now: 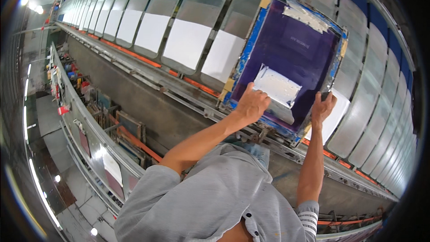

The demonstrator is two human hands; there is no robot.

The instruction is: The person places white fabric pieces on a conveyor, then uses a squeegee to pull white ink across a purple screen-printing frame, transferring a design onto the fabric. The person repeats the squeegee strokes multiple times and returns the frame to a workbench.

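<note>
A screen-printing frame (261, 30) with blue-taped edges and a purple mesh (295, 49) lies tilted across the metal pallets in front of me. Low on the mesh is a flat, white, ink-covered squeegee (278, 85), with a greyish smear below it. My left hand (253, 104) is closed at the squeegee's left end, its fingers curled; part of the grip is hidden under the hand. The right rail of the frame is held near its lower corner by my right hand (322, 106). White sheet material (333, 113) shows beneath the frame's right side.
A long row of metal pallets runs left and right; several on the left carry white pieces (187, 44). A metal rail with an orange strip (134, 54) borders their near side. Behind me on the left, more frames (130, 127) stand on a rack beside a walkway.
</note>
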